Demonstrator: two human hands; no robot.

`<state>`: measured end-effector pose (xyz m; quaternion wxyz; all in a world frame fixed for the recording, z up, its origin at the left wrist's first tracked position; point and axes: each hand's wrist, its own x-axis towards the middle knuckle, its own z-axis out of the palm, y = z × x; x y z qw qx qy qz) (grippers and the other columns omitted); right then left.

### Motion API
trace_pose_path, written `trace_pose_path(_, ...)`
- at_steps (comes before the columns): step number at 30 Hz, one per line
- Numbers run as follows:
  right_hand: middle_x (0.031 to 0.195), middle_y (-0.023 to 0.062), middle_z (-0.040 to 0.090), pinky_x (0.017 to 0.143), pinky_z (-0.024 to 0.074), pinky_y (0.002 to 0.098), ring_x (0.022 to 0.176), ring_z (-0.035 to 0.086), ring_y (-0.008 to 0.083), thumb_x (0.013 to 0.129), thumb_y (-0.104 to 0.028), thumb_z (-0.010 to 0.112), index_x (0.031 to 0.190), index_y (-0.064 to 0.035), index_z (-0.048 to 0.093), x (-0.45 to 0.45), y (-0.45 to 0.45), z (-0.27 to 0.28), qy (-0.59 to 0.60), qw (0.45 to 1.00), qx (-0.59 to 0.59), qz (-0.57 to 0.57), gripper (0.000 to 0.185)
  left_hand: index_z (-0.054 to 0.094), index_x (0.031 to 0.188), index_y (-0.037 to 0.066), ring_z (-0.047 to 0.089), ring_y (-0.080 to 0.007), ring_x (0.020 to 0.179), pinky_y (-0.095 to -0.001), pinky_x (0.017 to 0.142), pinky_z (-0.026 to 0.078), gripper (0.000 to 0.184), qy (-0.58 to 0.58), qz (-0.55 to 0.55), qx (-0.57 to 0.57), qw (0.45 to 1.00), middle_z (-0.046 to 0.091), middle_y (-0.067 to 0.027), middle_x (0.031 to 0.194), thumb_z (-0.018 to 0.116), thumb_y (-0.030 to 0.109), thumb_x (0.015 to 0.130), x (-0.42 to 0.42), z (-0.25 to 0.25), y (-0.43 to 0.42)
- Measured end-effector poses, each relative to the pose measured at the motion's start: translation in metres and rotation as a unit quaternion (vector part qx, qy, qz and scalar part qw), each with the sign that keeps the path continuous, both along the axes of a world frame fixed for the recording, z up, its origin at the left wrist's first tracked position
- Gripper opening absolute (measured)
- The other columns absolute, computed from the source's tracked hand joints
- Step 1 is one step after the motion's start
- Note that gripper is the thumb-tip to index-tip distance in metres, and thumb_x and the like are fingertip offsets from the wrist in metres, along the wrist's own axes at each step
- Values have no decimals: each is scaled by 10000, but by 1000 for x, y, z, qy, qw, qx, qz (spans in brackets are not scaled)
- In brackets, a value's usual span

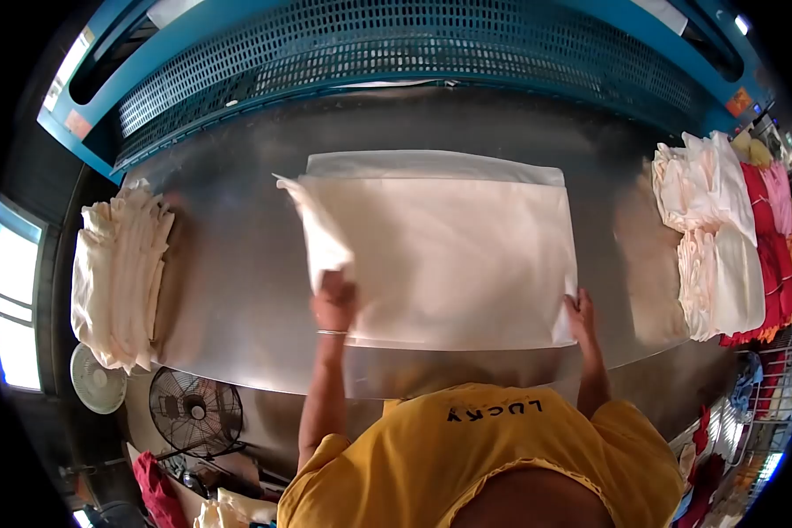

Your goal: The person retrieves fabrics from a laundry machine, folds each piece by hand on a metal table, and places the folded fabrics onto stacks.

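Observation:
A cream cloth (pixel 466 255) lies spread on the metal table, with a second pale layer (pixel 431 163) showing along its far edge. My left hand (pixel 334 302) is closed on the cloth's near left part, where the left edge is lifted and folds inward. At the near right corner, my right hand (pixel 581 317) has its fingers on the cloth's edge, the thumb apart from them; whether it pinches the fabric is too small to tell.
Folded cream cloths (pixel 119 277) are stacked at the table's left end. More cream stacks (pixel 722 282) and red cloths (pixel 770 255) stand at the right. A blue perforated machine (pixel 414 44) borders the far side. Two fans, one black (pixel 195 411), stand at lower left.

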<state>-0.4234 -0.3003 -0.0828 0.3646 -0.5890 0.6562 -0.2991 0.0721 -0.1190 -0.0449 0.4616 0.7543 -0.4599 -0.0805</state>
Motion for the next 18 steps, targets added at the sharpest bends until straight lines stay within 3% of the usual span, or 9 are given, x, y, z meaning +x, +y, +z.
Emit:
trace_pose_path(1,867,42,572,680,441,236,766,537,115,793,-117,573,1090,17,506,-2,-6,-9,-59,998,20,24,333,553,1011,71,519,-310,691,-358,613,464,325,-147,-51,45,987,525,-122,820,567,85,687,-54,46,-16)
trace_pose_path(5,944,58,586,688,464,244,798,554,106,804,-59,553,1177,8,478,148,-7,116,-453,880,87,115,387,439,1196,76,491,-331,984,-390,846,438,549,-49,-205,62,976,506,-194,1060,628,300,733,-203,49,-12)
trace_pose_path(7,967,43,576,718,454,243,825,542,102,821,-87,553,1212,-37,463,211,2,150,-446,861,116,216,405,385,1228,66,442,-328,1075,-398,861,442,635,-96,-185,77,975,437,-208,1188,634,385,739,-241,12,-4)
trace_pose_path(9,1030,37,555,809,414,245,888,525,113,870,-202,510,1219,-34,451,246,17,197,-368,832,150,388,391,594,875,-9,543,-284,665,-383,586,462,301,121,-89,110,982,602,-138,766,620,272,772,-240,13,-10)
trace_pose_path(10,1027,60,560,794,425,251,890,536,126,886,-241,490,1208,-23,451,256,10,189,-406,733,182,514,391,536,630,5,396,-174,468,-332,468,367,257,212,86,-71,971,460,-11,510,591,192,798,-235,12,-19)
trace_pose_path(12,962,88,579,756,450,257,850,567,160,899,-281,462,1208,-2,428,259,-11,142,-307,816,53,486,417,321,535,35,272,-52,526,-272,420,204,417,323,203,26,924,340,35,511,573,177,836,-217,41,6)
trace_pose_path(13,942,95,583,730,469,261,833,581,170,905,-291,447,1206,-3,426,252,-24,110,-268,856,-32,441,417,457,674,15,376,-64,554,-251,451,316,251,334,254,50,906,448,4,609,572,167,838,-203,11,28)
trace_pose_path(15,961,101,586,665,500,262,815,600,180,876,-356,482,1185,-13,444,230,-45,93,-293,922,118,223,463,478,980,-2,505,-117,697,-249,609,433,253,381,298,-174,858,534,-57,827,594,155,820,-200,48,35)
trace_pose_path(18,930,90,591,623,514,302,832,594,174,783,-456,583,1098,-43,510,241,-61,80,-257,916,237,196,525,346,1194,5,540,-178,861,-265,782,437,495,403,231,-222,857,516,-101,1039,614,154,805,-166,8,51)
